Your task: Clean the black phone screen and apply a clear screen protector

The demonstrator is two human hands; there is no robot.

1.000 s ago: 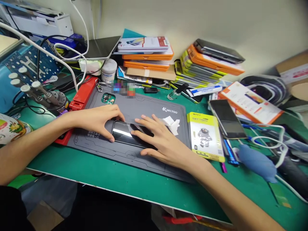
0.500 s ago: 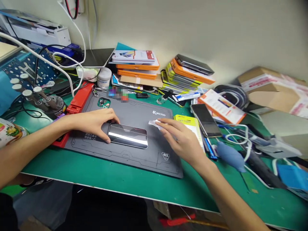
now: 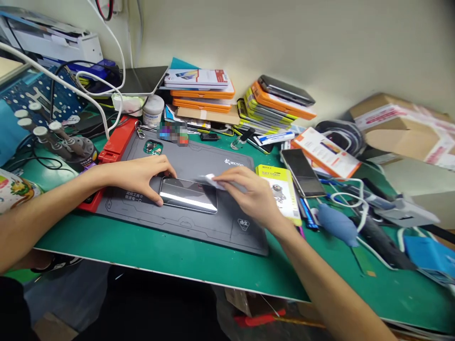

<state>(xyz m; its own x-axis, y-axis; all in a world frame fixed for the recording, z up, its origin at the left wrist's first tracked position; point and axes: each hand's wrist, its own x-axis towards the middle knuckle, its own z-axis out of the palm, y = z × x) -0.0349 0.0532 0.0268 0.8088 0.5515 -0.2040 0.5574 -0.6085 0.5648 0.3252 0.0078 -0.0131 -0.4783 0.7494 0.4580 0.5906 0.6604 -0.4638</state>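
Note:
A smartphone (image 3: 188,194) with a dark, glossy face lies flat on the grey work mat (image 3: 199,232), a bright band of light reflected along it. My left hand (image 3: 142,177) grips its left end, thumb at the near corner and fingers at the far edge. In my right hand (image 3: 250,192), thumb and fingers pinch a small folded white wipe (image 3: 209,180). The wipe is over the phone's far right corner, slightly blurred; I cannot tell whether it touches the glass.
A yellow box (image 3: 279,192) and another phone (image 3: 303,173) lie to the right, near a blue air blower (image 3: 337,223). Behind the mat are stacked orange cases (image 3: 202,102). Screwdrivers in a holder (image 3: 76,149) and a red clamp-like bar (image 3: 119,142) stand left.
My right hand has moved left with the white wipe, from beside the phone to over its right end. My left hand keeps its hold; the view has shifted slightly.

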